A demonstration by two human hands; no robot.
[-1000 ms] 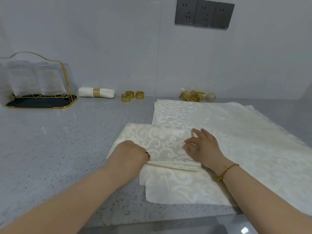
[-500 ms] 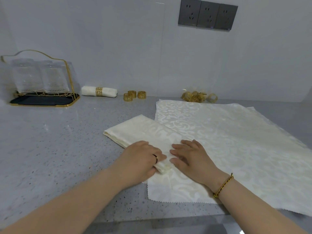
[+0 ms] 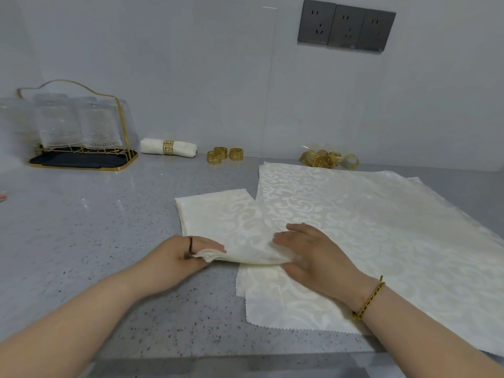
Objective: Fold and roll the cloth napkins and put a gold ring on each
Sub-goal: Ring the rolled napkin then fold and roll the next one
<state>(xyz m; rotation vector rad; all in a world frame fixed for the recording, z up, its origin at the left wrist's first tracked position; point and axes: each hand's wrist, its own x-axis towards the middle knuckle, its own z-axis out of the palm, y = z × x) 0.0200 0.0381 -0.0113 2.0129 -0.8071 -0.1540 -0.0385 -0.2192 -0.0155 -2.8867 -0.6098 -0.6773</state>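
Fingers (image 3: 212,245) of the left hand (image 3: 177,257) pinch the near left corner of a folded napkin (image 3: 231,222) between thumb and forefinger, holding that corner slightly off the grey speckled table (image 3: 81,227). Opposite it, the right hand (image 3: 319,257) grips the napkin's near right end, its fingers (image 3: 294,230) spread over the top and its thumb tucked at the edge. The folded napkin is a cream damask strip lying slantwise. Its right part overlaps a stack of flat napkins (image 3: 381,227) spread open on the right half of the table. A gold and black bracelet (image 3: 369,298) circles the right wrist. Along the back wall, from left to right, stand a gold wire glass rack (image 3: 81,159) holding upturned glasses, a rolled napkin (image 3: 152,145) wearing a gold ring (image 3: 168,147), three loose gold rings (image 3: 224,154), and a heap of gold rings (image 3: 324,159).
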